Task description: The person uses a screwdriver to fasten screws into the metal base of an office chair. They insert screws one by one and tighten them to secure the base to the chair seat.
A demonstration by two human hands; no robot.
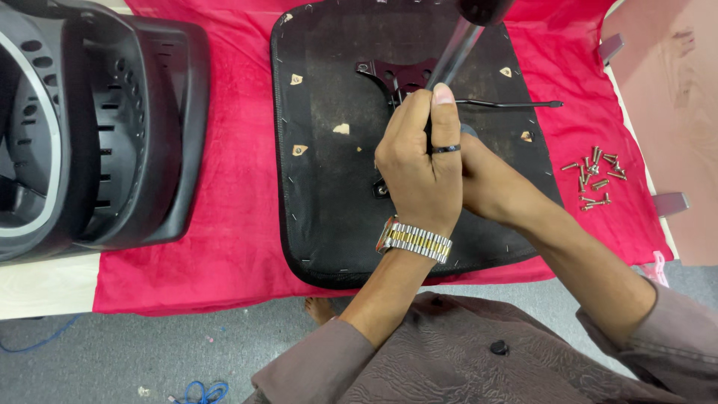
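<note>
Counts of chair parts, fasteners and hands on a red-covered table.

One upturned black seat base (336, 187) lies at the frame's centre, with one black metal bracket (396, 75) on it at upper centre and one slim black lever rod (508, 103) to the bracket's right. Four small tan patches show on the seat fabric, among them one (299, 150) at centre left. One silver cylinder (456, 52) rises at top centre. One black chair back (97, 127) fills the upper left. One red cloth (224, 247) covers the table. One heap of about a dozen screws (596, 177) lies at centre right; the exact number cannot be told. Two hands show: one left hand (422, 168) and one right hand (486, 179). One ring (446, 149) and one metal wristwatch (415, 239) are on the left.
</note>
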